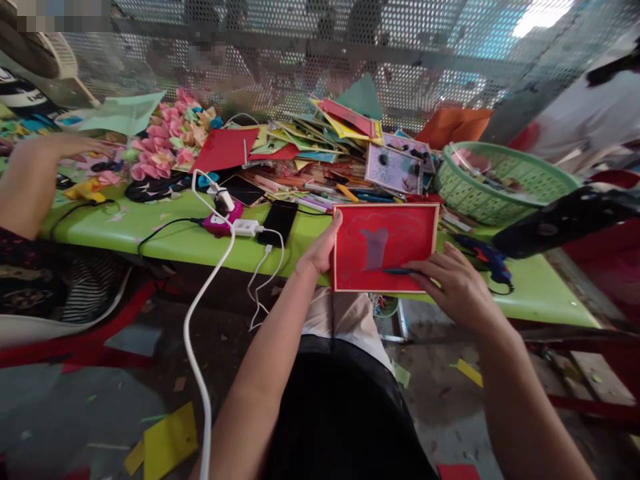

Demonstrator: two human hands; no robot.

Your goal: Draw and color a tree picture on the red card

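Observation:
My left hand (324, 250) grips the left edge of a red picture board (405, 230) with a thin pale wooden border. On its red face there is a faint outline like a tree crown above a greyish-purple trunk shape. A slim blue pen (397, 271) is pinched in my right hand (453, 283), its tip touching or just over the board near the foot of the trunk. The board is tilted towards me at the front edge of the green table (535, 293).
A pile of coloured cards (300, 137), scattered pens (320, 190) and a green basket (510, 180) stand behind. A glue gun (487, 257) lies right. Left are a black phone (279, 223), a purple power strip (223, 217) with a white cable, and another person's arm (30, 177).

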